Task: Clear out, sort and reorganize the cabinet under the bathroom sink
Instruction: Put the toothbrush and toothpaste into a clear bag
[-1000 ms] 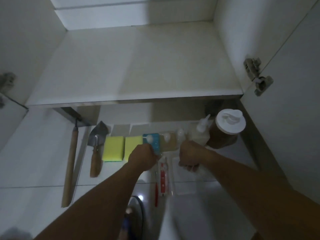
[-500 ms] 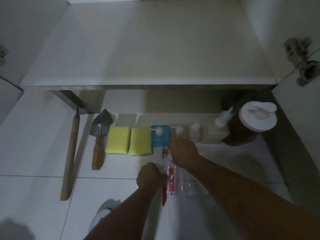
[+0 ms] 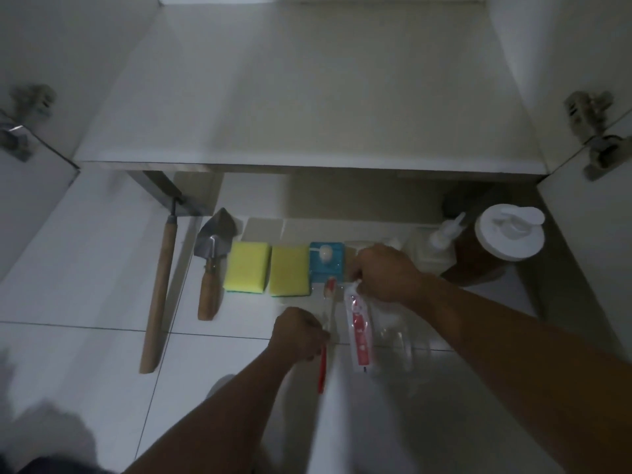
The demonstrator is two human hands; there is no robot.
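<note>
The cabinet (image 3: 307, 80) fills the upper half of the frame, doors swung out, its floor panel bare; the contents stand sorted in a row on the floor (image 3: 85, 268) tiles below its front edge. From left to right across mid-frame: a long wooden-handled tool (image 3: 159, 289), a trowel (image 3: 212, 265), two yellow sponges (image 3: 245, 271) (image 3: 290, 275), a blue pump bottle (image 3: 326, 261), several pale bottles partly hidden behind the right hand, a spray bottle (image 3: 441, 241) and a brown jar (image 3: 492, 248) with a white lid. The left hand (image 3: 300, 333), lower centre, is curled round the red toothbrush (image 3: 322, 364) and holds its handle. The right hand (image 3: 390, 271), right of centre, pinches the cap end of the toothpaste (image 3: 357, 333) tube, which lies just beside the brush; a clear container (image 3: 400, 340) sits under the right wrist, its outline too faint to read fully. Risks, as judged: the right forearm passes close to the pale bottles and spray bottle, so a careless withdrawal could knock them over and break the row. The clear container is near invisible against the pale tile in this dim light and could be struck or trodden on. The brush head rests near floor level beside cleaning sponges, a hygiene concern if it touches them. The tube, held only by its cap end, may slip or swing when raised. The long tool lies where a shifting knee or foot could catch it.
</note>
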